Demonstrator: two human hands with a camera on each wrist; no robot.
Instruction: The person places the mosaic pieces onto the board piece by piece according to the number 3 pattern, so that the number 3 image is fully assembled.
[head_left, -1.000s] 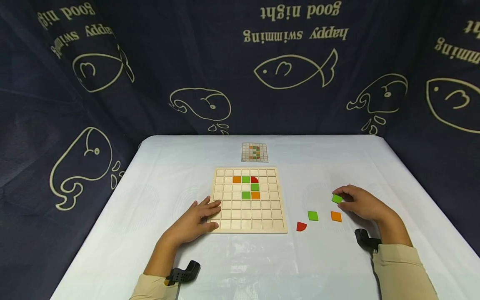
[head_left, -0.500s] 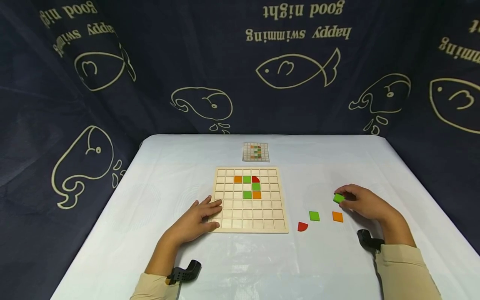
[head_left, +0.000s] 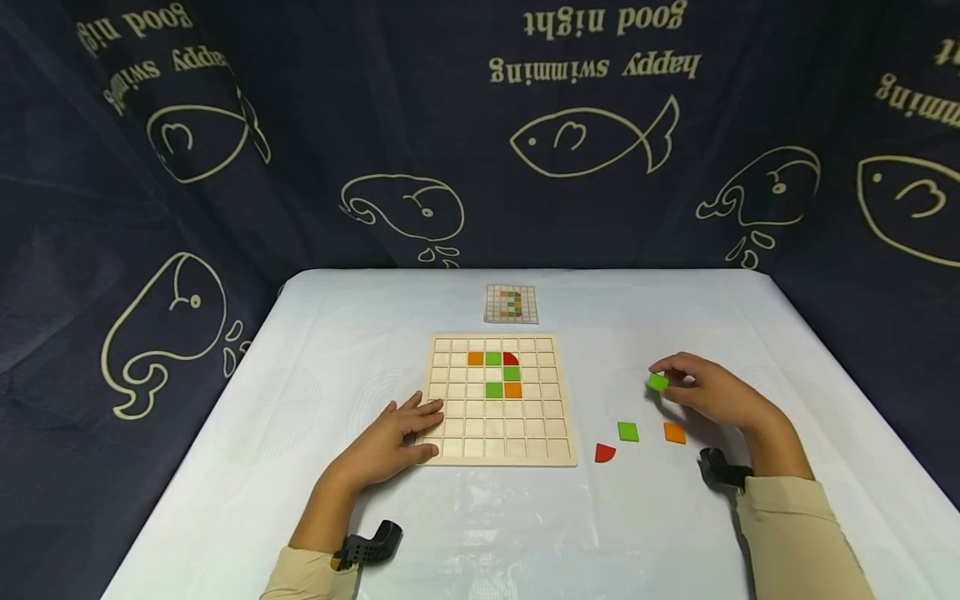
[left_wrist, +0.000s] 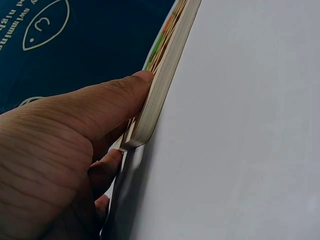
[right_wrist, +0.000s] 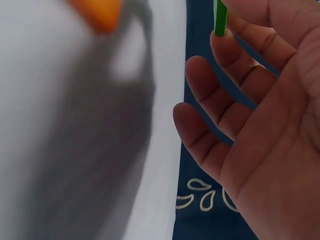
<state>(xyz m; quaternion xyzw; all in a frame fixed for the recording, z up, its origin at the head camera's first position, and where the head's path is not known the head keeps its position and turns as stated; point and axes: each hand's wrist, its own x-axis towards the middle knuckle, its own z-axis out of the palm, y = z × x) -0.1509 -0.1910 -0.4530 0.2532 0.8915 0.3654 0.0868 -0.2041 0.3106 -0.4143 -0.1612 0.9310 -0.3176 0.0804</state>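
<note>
My right hand [head_left: 708, 390] pinches a green square tile [head_left: 657, 382] between thumb and fingertips, raised over the table; the right wrist view catches this green tile [right_wrist: 220, 18] edge-on at the top. My left hand [head_left: 393, 440] rests on the left edge of a wooden grid board [head_left: 495, 429], fingers spread, the thumb [left_wrist: 120, 100] lying on the board's rim in the left wrist view. Set in the board are orange, green and red pieces, among them a red quarter-circle [head_left: 510, 359] and an orange square [head_left: 512, 390].
Right of the board lie a green square [head_left: 628, 432], an orange square [head_left: 675, 433] and a red quarter-circle piece [head_left: 604, 453]. Behind the board is a small card [head_left: 512, 304] printed with a coloured grid pattern. A dark patterned cloth [head_left: 480, 225] hangs around the white table.
My right hand has lifted the green square tile and carried it slightly left and away from me. The left hand stays on the board's edge.
</note>
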